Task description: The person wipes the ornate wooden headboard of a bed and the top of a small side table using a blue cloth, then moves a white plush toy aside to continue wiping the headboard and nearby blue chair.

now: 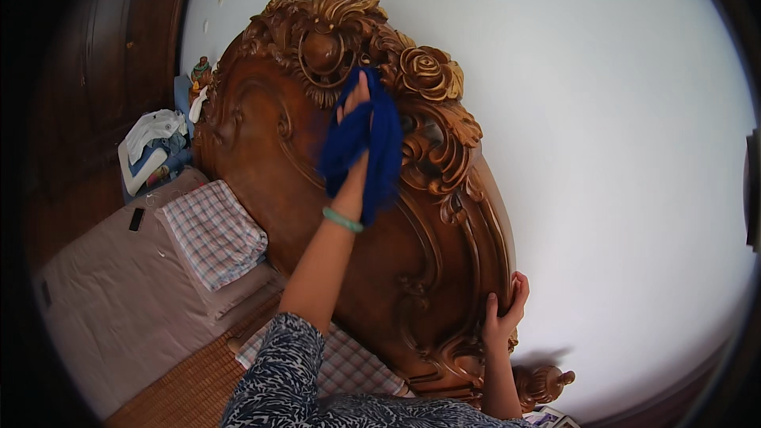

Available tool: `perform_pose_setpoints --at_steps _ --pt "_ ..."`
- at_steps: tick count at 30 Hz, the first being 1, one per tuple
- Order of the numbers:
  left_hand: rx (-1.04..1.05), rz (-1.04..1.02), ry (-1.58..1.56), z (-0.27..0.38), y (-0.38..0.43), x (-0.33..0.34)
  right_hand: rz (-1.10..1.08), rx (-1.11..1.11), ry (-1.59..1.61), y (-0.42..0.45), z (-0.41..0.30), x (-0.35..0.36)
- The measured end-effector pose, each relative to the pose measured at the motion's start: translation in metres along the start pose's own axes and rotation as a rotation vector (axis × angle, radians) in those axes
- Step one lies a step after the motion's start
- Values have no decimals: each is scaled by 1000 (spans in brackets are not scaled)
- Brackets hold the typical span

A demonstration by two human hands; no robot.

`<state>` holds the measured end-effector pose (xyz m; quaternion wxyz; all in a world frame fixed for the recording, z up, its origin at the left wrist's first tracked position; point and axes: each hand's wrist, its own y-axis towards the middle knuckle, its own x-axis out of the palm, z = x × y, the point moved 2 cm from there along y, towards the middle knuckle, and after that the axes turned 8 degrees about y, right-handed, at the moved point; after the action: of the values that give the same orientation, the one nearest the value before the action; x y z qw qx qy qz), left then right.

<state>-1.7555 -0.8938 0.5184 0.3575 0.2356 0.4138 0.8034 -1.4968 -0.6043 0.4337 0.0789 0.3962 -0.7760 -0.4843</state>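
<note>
A carved wooden headboard [285, 190] rises in front of me, its crest worked into scrolls, leaves and a rose [429, 71]. My left hand [357, 98] is up at the carving below the crest. A blue cloth [380, 137] wraps around that hand and hangs past the wrist, slightly blurred. Part of the fingers shows above the cloth; the rest is hidden by it. A green bangle [342, 220] circles the left wrist. Lower down at the right, my right hand [505, 315] grasps the headboard's outer edge, thumb on the front and fingers around the side.
Beside the headboard lies a bed with a brownish sheet [131, 303], a checked pillow [217, 232] and a phone [137, 219]. Clothes [156, 131] are heaped at its far side. A white wall [606, 160] stands behind. A turned wooden post [541, 383] is at lower right.
</note>
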Motion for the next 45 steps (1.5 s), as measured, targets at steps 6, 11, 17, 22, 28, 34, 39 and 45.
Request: perform_pose_setpoints --at_steps 6,11,17,22,28,34,39,45 --pt "123 49 158 4 -7 -4 -16 1 15 1 4 -1" --pt "206 162 234 12 8 -13 -24 -2 -39 0 5 -5" --pt "-116 83 -466 37 -21 -44 -47 -3 -72 1 4 -10" --pt "-357 147 -1155 66 -57 -72 12 -422 -146 -5 -29 -4" --pt "-195 4 -836 102 -84 -85 -420 -207 411 31 -102 50" --pt "-92 -9 -358 110 -97 -93 -489 -13 539 63 -145 101" --pt "-296 -334 -331 92 -90 -116 -643 61 516 88 -130 106" --pt "-777 -279 -680 96 -91 -124 -655 -17 427 126 -126 104"
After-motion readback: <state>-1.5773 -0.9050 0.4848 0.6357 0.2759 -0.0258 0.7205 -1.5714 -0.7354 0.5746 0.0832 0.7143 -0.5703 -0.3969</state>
